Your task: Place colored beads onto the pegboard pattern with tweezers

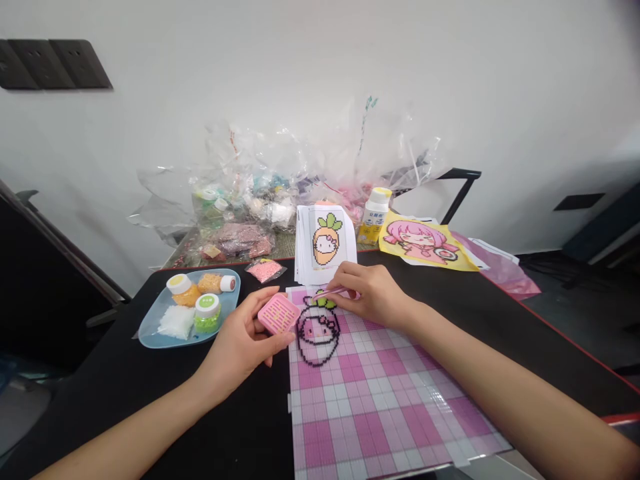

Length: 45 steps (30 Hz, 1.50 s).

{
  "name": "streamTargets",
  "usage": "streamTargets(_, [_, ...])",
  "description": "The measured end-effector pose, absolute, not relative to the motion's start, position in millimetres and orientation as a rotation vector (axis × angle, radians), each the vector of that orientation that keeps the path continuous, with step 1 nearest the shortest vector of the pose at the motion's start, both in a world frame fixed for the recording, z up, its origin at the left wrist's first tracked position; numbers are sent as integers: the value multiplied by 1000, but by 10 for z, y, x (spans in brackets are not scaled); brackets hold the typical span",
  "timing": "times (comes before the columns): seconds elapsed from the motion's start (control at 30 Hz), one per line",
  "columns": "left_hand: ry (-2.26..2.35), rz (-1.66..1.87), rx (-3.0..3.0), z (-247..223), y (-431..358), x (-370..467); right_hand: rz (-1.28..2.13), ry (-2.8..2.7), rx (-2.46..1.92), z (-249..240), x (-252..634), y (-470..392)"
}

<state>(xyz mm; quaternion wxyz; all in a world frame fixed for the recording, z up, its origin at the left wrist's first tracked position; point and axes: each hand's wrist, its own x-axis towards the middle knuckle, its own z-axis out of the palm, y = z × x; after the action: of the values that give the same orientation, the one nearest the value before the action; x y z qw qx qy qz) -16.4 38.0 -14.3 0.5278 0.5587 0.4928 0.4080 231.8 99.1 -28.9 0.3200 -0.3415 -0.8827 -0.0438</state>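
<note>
leaning over the dark table (240, 420), the person keeps both hands near its far edge. the left hand (235, 337) has its thumb and fingers clamped on the rims of a small pink case (279, 315), its slotted face up. held level with the drawing, it probably saves the other hand a long reach. the right hand (373, 293) has thumb and fingertips pinched together on pink tweezers (336, 291), their points over the green beads (324, 302) of the leaves; whether they grip a bead, i cannot tell.

the checked board (380, 380) runs from close to the far edge toward the near one, and the black bead outline (318, 365) sits in its far left corner. the printed pattern (327, 243) stands just beyond that corner, most likely so eyes can hop between the two.

toward the table's far left corner, a blue tray (146, 335) gathers an orange-filled jar (183, 291), a tipped jar (214, 283), a green-filled jar (207, 315) and a white packet (177, 322), seemingly to stop them rolling off. a pink packet (266, 269) lies by the far edge, between tray and pattern.
</note>
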Motion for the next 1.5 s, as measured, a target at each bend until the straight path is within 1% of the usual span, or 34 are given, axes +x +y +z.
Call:
streamTargets(0.2, [1172, 939, 1395, -131, 375, -165, -135, -2275, -881, -254, 2293, 951])
streamTargets(0.43, [1137, 948, 1399, -90, 317, -134, 36, -2229, -678, -194, 2171, 812])
streamTargets(1.03, [1111, 943, 1432, -106, 317, -152, -26, -2291, -633, -215, 2144, 796])
streamTargets(1.17, [1125, 939, 1436, -118, 331, -151, -21, -2246, -637, -192, 2152, 799])
streamTargets(1.3, [1153, 940, 1432, -126, 339, -160, -85, -2180, -710, -170, 2215, 845])
streamTargets(1.5, [1212, 913, 1428, -120, 354, -171, -139, -2303, -891, -204, 2319, 932])
